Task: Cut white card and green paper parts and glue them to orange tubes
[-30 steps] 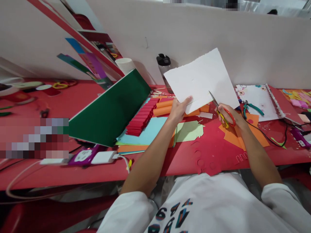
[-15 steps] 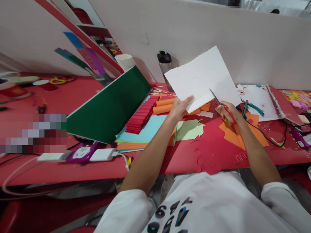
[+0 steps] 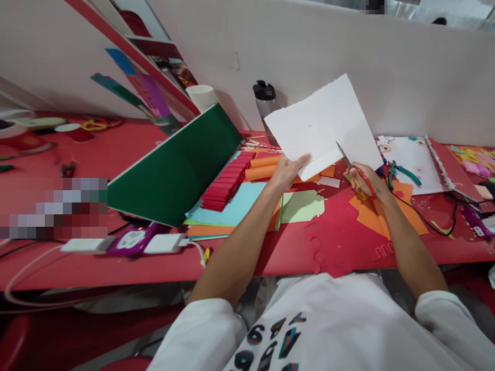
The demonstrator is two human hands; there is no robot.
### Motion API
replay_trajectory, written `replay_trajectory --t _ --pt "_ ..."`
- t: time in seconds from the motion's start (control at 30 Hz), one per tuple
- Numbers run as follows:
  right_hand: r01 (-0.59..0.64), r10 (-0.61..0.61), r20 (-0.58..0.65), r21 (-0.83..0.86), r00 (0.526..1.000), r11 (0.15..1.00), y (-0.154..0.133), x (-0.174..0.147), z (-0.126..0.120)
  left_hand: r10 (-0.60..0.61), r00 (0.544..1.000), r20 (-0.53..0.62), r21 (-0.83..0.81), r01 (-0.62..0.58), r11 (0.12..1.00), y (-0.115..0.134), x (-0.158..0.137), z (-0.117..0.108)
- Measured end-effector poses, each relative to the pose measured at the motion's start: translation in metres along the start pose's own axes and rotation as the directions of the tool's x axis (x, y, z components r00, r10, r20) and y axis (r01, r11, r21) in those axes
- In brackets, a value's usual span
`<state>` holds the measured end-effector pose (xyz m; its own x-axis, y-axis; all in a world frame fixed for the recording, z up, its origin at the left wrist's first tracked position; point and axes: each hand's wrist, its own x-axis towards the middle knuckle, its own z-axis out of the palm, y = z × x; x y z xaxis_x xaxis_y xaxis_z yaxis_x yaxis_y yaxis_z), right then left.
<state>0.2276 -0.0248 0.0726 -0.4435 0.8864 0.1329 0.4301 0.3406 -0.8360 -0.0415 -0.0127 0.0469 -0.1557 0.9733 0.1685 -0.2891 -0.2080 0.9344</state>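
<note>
My left hand (image 3: 289,172) pinches the lower left corner of a white sheet of paper (image 3: 328,121), held tilted above the table. The sheet's upper left edge looks ragged, and a slit runs in from its lower right side. My right hand (image 3: 365,180) grips scissors (image 3: 362,186) with red and yellow handles. Their blades lie at the slit, pointing up and left. Under the hands are orange paper rolls (image 3: 263,169), orange paper pieces (image 3: 410,219), pale green paper (image 3: 303,206) and red paper (image 3: 340,237) with cut outlines.
A green board (image 3: 174,170) leans on the left beside folded red paper (image 3: 228,183) on light blue sheets (image 3: 247,201). Behind stand a bottle (image 3: 266,111) and paper cups (image 3: 201,97). Pliers (image 3: 404,174) lie right. A purple power strip (image 3: 133,241) with cables sits front left.
The view has shifted slightly. My hands, the white sheet and the scissors keep nearly the same positions, with the blades still at the slit.
</note>
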Motion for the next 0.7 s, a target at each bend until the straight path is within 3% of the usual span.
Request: replay_trajectory --t 0.47,0.7 --pt "-0.005 0.006 -0.14 0.007 0.99 1.0 0.001 0.002 0.003 -0.058 0.998 -0.001 -0.043 0.058 0.997 -0.001 0.001 0.001" --pt "0.007 -0.002 -0.064 0.084 0.998 0.996 -0.002 0.005 0.003 0.173 0.982 -0.068 0.011 -0.173 0.985 -0.01 0.003 0.004"
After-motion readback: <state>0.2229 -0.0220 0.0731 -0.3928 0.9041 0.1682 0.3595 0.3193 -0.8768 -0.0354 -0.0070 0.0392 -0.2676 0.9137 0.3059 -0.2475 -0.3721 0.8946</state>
